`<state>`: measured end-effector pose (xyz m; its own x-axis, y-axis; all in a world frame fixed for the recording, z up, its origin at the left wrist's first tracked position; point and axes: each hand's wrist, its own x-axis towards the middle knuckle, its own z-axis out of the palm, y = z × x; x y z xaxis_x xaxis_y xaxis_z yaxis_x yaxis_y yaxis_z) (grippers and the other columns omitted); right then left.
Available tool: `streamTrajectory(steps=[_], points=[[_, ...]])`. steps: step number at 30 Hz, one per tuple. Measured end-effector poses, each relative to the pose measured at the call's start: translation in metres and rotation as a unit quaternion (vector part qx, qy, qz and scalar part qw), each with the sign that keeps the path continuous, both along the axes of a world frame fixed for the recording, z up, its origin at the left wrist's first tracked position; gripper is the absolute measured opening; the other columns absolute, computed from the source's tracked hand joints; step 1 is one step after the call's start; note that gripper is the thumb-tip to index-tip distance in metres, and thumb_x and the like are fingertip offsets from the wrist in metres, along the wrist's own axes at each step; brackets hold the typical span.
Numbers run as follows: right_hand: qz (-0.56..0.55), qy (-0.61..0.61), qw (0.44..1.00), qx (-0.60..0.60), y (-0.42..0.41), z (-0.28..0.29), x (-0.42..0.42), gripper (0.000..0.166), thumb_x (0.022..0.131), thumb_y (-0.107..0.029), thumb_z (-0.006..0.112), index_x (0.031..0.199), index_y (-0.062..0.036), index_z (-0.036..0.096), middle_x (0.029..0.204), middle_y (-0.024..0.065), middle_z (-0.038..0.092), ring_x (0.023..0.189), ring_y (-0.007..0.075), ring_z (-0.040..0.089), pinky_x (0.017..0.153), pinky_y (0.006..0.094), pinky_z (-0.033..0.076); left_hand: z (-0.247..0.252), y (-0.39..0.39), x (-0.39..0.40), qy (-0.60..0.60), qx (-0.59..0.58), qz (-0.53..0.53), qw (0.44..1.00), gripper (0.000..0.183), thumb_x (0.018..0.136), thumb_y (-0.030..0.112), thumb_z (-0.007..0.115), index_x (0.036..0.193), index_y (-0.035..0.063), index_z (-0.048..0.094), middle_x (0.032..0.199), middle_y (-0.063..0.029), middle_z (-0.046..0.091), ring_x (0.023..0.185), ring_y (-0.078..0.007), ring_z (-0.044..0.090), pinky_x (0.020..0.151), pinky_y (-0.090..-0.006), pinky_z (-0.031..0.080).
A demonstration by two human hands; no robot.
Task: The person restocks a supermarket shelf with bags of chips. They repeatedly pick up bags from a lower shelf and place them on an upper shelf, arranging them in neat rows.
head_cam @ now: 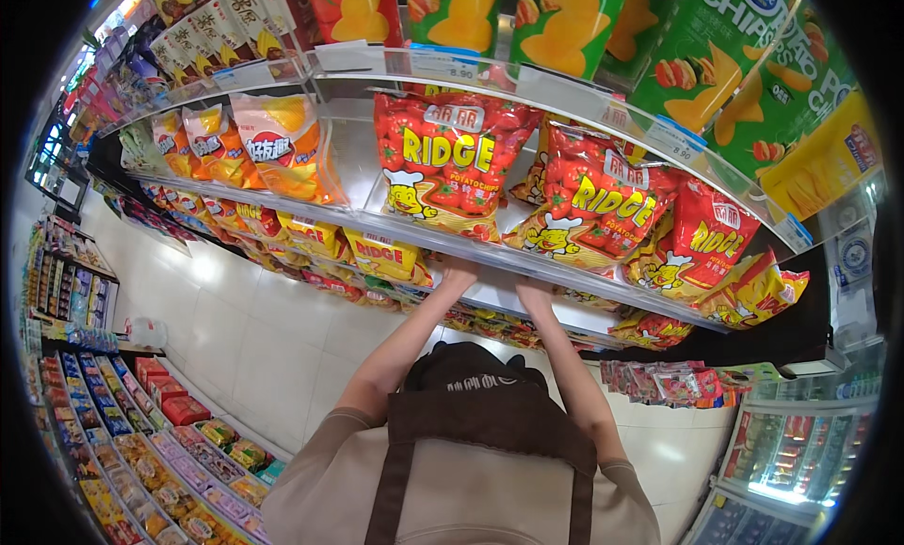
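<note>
Both of my arms reach forward under the edge of a shelf (438, 230) of chip bags. My left hand (459, 273) is at the lower shelf, beside a yellow bag of ridged potato chips (385, 255); its fingers are hidden beneath the upper shelf. To its right, my right hand (534, 290) reaches over the white lower shelf board (498, 287), its fingers hidden too. Whether either hand holds anything cannot be seen. Above the hands stand a red tomato-print chip bag (448, 167) and a second red chip bag (600, 195).
Green potato chip packs (565, 22) stand on the top shelf behind a clear plastic rim. Orange snack bags (282, 146) are at the left. Hanging red packets (660, 382) are at the right, near a glass-fronted cooler (798, 439). Low snack racks (152, 446) stand at the lower left.
</note>
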<state>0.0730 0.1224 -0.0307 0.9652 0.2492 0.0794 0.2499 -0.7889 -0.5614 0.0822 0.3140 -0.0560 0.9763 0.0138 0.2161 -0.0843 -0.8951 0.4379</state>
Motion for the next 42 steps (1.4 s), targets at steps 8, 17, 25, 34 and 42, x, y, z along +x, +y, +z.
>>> streamTrajectory(steps=[8, 17, 25, 34, 42], points=[[0.036, -0.032, 0.999, 0.010, 0.012, -0.045, 0.027, 0.048, 0.095, -0.038, 0.045, 0.133, -0.0090, 0.053, 0.136, 0.0205, 0.052, 0.124, 0.0407, 0.049, 0.106, 0.0481, 0.037, 0.010, 0.008, -0.009, -0.073, -0.099, 0.014, 0.992, 0.025, 0.085, 0.019, 0.056, 0.094, -0.0011, 0.066, 0.096, -0.0228, 0.067, 0.093, -0.0426, 0.062, 0.086, -0.0509, 0.047], [-0.086, 0.076, 0.985, 0.132, -0.012, 0.007, -0.026, 0.044, 0.093, -0.038, 0.056, 0.117, -0.0007, 0.059, 0.104, 0.0224, 0.065, 0.091, 0.0351, 0.061, 0.083, 0.0432, 0.046, 0.045, 0.005, -0.047, 0.100, -0.280, 0.046, 0.954, 0.049, 0.089, 0.037, 0.061, 0.117, -0.0039, 0.057, 0.110, -0.0282, 0.063, 0.105, -0.0460, 0.057, 0.090, -0.0473, 0.045], [-0.087, 0.107, 0.968, 0.212, -0.030, 0.054, -0.074, 0.048, 0.092, -0.031, 0.065, 0.124, 0.0036, 0.056, 0.096, 0.0097, 0.067, 0.065, 0.0066, 0.051, 0.058, 0.0233, 0.042, 0.090, -0.009, -0.072, 0.222, -0.259, 0.027, 0.940, 0.058, 0.088, 0.046, 0.065, 0.117, -0.0040, 0.059, 0.099, -0.0230, 0.066, 0.092, -0.0301, 0.065, 0.077, -0.0386, 0.048], [-0.157, 0.091, 0.917, 0.355, -0.082, 0.076, -0.122, 0.041, 0.089, -0.012, 0.067, 0.125, 0.0034, 0.054, 0.109, 0.0111, 0.066, 0.099, 0.0162, 0.061, 0.088, 0.0303, 0.047, 0.097, -0.072, -0.102, 0.072, -0.331, -0.121, 0.933, 0.066, 0.083, 0.032, 0.074, 0.131, -0.0044, 0.046, 0.115, -0.0237, 0.057, 0.104, -0.0388, 0.058, 0.088, -0.0440, 0.047], [-0.213, 0.025, 0.904, 0.371, -0.121, 0.063, -0.125, 0.037, 0.088, -0.006, 0.065, 0.122, 0.0031, 0.053, 0.108, 0.0114, 0.064, 0.097, 0.0182, 0.058, 0.088, 0.0322, 0.045, 0.114, -0.122, -0.086, 0.112, -0.312, -0.196, 0.923, 0.071, 0.084, 0.029, 0.073, 0.137, -0.0062, 0.040, 0.130, -0.0236, 0.051, 0.119, -0.0381, 0.051, 0.099, -0.0425, 0.041]])
